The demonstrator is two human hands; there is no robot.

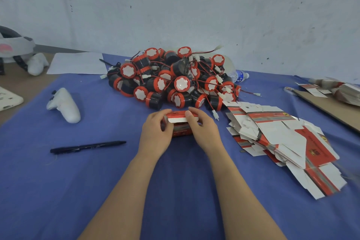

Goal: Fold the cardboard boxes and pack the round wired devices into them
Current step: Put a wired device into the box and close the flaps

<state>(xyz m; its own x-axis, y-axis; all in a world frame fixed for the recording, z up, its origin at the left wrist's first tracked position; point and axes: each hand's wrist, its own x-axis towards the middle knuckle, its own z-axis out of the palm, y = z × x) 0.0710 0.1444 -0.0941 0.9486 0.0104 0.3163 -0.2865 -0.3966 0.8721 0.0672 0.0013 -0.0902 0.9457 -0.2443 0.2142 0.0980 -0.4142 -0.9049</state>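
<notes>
Holding one box (180,127) between them, the left hand (155,132) and right hand (202,130) curl their fingers round its ends, fingertips resting on the white flap (177,119) along its top edge. The box looks set up and close to shut; whether a device already sits inside I cannot tell. No finished boxes show anywhere near the grip. Just beyond the hands lies the pile of devices (175,82), wires tangled, all seemingly unpacked. Right of the grip a stack of flats (276,138) waits unfolded. I judge the job barely begun: this box looks like the first, and nearly the whole pile and stack remain.
</notes>
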